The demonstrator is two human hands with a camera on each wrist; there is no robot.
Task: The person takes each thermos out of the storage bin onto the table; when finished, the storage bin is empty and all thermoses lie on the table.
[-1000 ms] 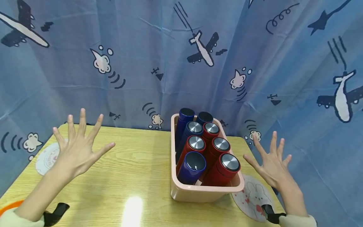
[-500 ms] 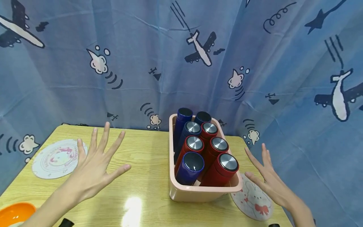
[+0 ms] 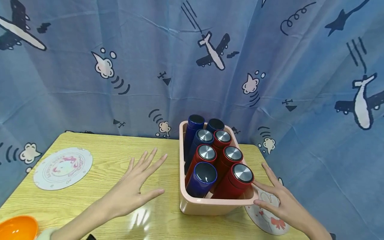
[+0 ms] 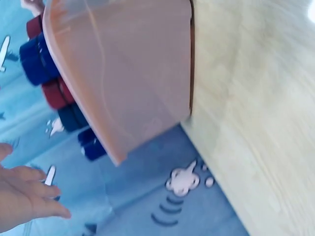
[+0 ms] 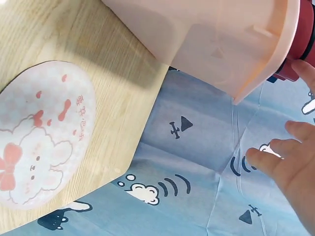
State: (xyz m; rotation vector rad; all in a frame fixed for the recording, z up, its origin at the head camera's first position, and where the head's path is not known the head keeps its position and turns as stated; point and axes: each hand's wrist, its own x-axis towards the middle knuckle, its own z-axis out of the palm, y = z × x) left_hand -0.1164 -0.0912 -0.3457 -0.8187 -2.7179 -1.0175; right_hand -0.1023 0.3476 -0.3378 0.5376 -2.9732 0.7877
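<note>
A pale pink plastic bin (image 3: 210,207) stands on the table, packed with upright red and blue vacuum flasks. Some lids are brushed steel, such as that of the front red flask (image 3: 232,183); others are dark, like that of the front blue flask (image 3: 201,180). To the bin's left, my left hand (image 3: 132,191) hovers over the table with fingers spread, holding nothing. My right hand (image 3: 283,201) is at the bin's right front corner, fingers extended toward the rim. Whether its fingertips touch the bin or a flask, I cannot tell. The flasks' lower parts are hidden inside the bin.
A round white mat (image 3: 63,168) lies at the table's left. Another round mat with a rabbit print (image 5: 47,132) lies right of the bin, partly behind my right hand in the head view. An orange bowl (image 3: 18,227) sits front left. A blue airplane-print curtain (image 3: 144,66) hangs behind.
My left hand has moved right and down, away from the left mat toward the bin. My right hand has come lower and inward to the bin's right corner. The bin and flasks stay put.
</note>
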